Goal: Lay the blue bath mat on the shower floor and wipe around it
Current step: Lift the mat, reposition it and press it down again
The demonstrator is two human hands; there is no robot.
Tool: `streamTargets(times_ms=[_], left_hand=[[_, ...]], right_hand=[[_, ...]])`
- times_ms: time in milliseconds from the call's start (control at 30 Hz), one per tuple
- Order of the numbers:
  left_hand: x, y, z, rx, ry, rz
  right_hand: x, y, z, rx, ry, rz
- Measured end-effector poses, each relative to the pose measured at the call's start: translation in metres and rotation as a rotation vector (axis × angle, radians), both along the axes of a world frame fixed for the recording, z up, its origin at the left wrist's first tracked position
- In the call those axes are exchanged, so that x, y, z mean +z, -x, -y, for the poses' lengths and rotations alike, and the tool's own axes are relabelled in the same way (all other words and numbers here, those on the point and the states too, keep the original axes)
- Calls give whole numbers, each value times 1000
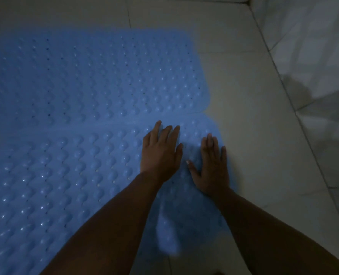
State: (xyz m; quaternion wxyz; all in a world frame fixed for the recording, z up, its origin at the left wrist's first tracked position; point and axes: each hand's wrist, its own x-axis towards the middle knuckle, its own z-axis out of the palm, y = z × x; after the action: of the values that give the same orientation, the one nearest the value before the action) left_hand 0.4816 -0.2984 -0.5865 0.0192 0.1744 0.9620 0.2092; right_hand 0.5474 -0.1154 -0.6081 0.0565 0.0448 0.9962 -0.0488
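- Now, head view: the mat [75, 120] lies flat on the tiled floor [254, 120], its right edge near the wall [313, 46].
- Left hand [160, 153] presses palm-down on the mat, fingers [165, 133] straight and spread, gripping nothing.
- Right hand [213, 167] lies flat just beside it at the mat's right edge, fingers straight, thumb out.
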Motion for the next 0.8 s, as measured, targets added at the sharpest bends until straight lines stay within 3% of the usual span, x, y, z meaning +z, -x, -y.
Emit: streamTargets(times_ms=[133, 333, 500, 733, 800], left_hand=[[-12, -10, 5, 25, 0, -8], [-16, -36, 1, -120, 75, 19], [-23, -47, -28, -352, 157, 81], [-39, -52, -30, -348, 191, 44], [-35, -53, -30, -368, 180, 116]], right_hand=[[-2, 1, 1, -10, 26, 79], [75, 59, -29, -91, 346, 497], [101, 86, -41, -96, 386, 180], [48, 78, -42, 81, 281, -91], [42, 74, -44, 67, 263, -115]])
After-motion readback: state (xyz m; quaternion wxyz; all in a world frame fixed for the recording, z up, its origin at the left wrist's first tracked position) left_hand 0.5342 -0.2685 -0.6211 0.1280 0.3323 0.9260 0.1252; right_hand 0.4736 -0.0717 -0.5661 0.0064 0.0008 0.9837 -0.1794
